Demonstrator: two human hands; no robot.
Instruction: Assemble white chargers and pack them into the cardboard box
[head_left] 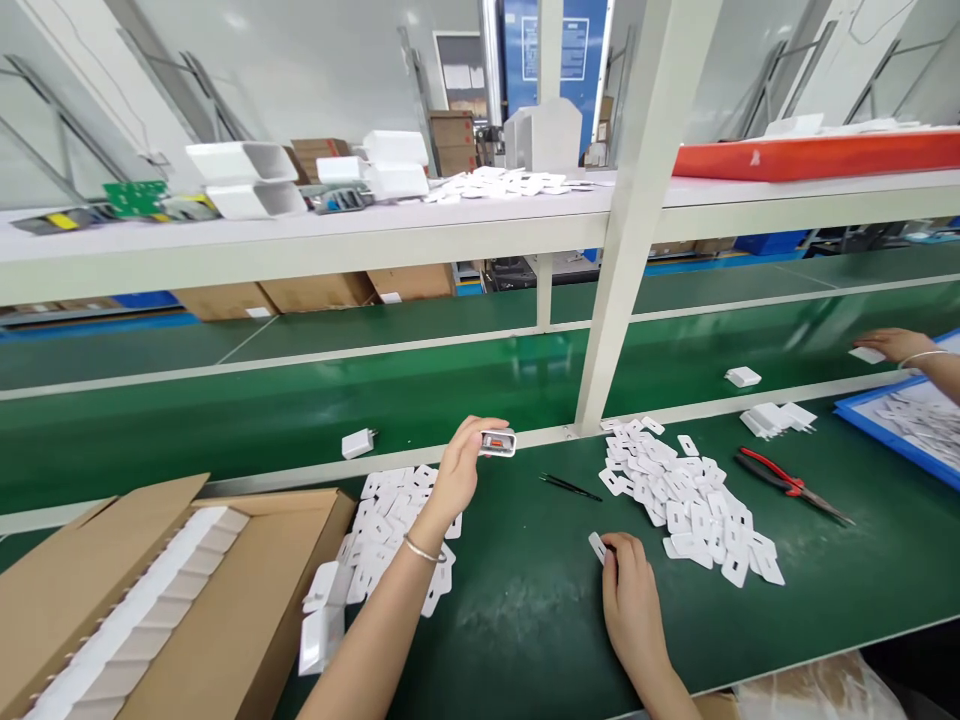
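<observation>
My left hand (459,468) grips a white charger housing (499,443) above the green bench, its open end facing me and inner parts showing. Over the bench to the right, my right hand (628,580) pinches a small white cover plate (598,546) between thumb and fingers. A pile of white cover plates (694,500) lies beyond the right hand. Another heap of such plates (382,520) spreads beneath my left forearm. Black tweezers (570,487) rest on the bench between the two hands.
A cardboard box (300,560) with a row of white chargers (142,620) stands at left. Red-handled pliers (795,485) lie at right, near a blue tray (892,420). A co-worker's hand (896,345) holds a white piece there. A post (630,220) rises from the bench's far edge.
</observation>
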